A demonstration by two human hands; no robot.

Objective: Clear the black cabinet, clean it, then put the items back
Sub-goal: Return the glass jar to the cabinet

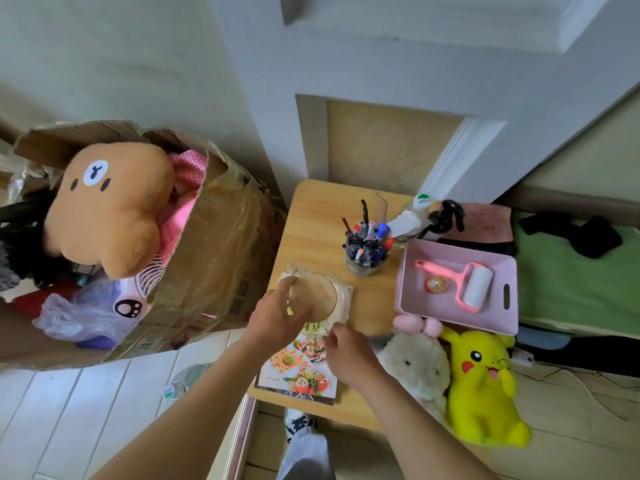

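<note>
Figure: no text, number or brand is legible. Lettering on the green-and-white bottle cap, far right on the table, is too small to read, as are the print line on the near food booklet and the label of the floor bottle, left.

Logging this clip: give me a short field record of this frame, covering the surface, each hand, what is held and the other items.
surface: wooden table top
left hand: grips the rim of a clear container
right hand: at the container's near edge; grip unclear
under container: food booklet
also on table: pen cup, spray bottle
table's right edge: pink tray holding a lint roller
right of table: yellow plush, white plush
left of table: cardboard box with a brown bear plush
</note>
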